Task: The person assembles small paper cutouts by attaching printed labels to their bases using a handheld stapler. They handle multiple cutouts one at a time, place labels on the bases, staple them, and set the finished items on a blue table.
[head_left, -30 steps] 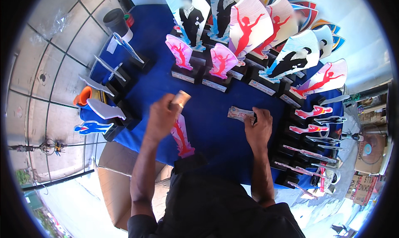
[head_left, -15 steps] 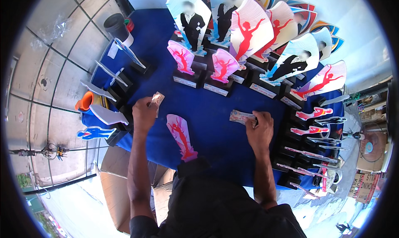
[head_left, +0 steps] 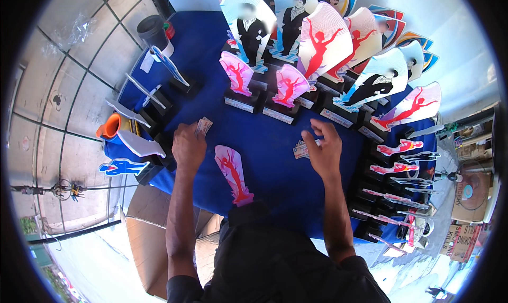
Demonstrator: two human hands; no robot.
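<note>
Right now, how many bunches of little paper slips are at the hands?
2: a left bunch in the left hand, and a right bunch at the right hand, partly covered by it. More may be hidden behind the hands.

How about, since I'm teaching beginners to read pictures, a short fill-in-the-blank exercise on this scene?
1. The colour of the cloth is ____.
2. The lone trophy stands ____ the left hand and the right hand.
3. Slips show not at one hand only but at ____.
4. The carton is on the person's ____ side.

Missing words: blue; between; both; left.
</note>
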